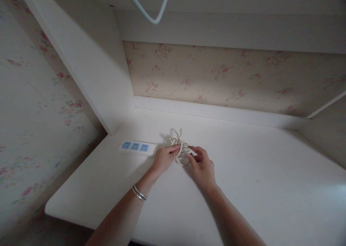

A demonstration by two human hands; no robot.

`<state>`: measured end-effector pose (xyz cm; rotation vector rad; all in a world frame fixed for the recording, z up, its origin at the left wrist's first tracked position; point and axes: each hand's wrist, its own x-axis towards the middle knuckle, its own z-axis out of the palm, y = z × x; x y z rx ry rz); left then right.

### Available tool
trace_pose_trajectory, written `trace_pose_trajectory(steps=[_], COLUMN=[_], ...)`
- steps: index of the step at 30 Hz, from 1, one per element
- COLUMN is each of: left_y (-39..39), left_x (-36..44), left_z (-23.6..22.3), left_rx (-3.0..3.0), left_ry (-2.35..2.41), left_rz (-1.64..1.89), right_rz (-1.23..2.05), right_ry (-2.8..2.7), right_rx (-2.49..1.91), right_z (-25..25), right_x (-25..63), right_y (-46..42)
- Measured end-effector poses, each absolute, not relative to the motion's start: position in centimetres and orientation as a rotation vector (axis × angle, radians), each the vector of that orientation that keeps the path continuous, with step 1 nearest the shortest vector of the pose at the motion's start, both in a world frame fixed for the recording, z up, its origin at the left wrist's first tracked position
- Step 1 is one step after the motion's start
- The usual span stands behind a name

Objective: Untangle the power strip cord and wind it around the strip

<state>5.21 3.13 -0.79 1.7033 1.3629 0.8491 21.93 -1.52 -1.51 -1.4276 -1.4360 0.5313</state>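
The power strip [135, 146] lies flat on the white desk [256, 202], and its long axis runs mostly left to right, with the right end tipped slightly toward the person. Its three blue sockets face up and sit toward the left end; any print on them is too small to read.

Just right of the power strip is a tangled white cord [177, 141], its loops overlapping. The bundle has no single clear axis: some loops stand away from the person, others sag toward them, and a pale end piece [192, 152] points to the right.

The left hand [165, 157], at the right end of the power strip, is nearly closed, thumb and fingers pinching the cord's loops from the left. Two silver bracelets [139, 193] circle that wrist, nearer the person than the strip. The right hand [202, 168], farther right of the strip, is half curled, its thumb and fingers pinching the cord near the pale end piece.

Behind the power strip rises a white side panel [92, 55]; flowered wallpaper [189, 73] shows beyond it and to the right.
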Motion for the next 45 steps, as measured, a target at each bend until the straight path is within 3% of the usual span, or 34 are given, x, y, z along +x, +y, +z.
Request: trace_pose_trajectory(steps=[13,21,34,45], left_y=[3.5,3.2,1.9,-0.4], left_x=[4.6,4.3,4.2,5.3], left_z=[-0.6,-0.4,1.1,2.5], left_rx=[1.545,1.696,2.307,2.503], left_ry=[1.216,1.346,1.410,1.715], left_rz=[0.746,0.771,0.926,0.758], right_rz=[0.780,0.813,0.502,0.361], right_ry=[-1.190,-1.346,-1.527,-1.588], right_rx=[-1.326,-1.247,-1.362,-1.385], right_z=[-1.2,-1.0,-1.4,-1.5], right_x=[20.7,21.2,20.8,20.7], right_y=[-1.4,-1.9,-2.1,-2.0])
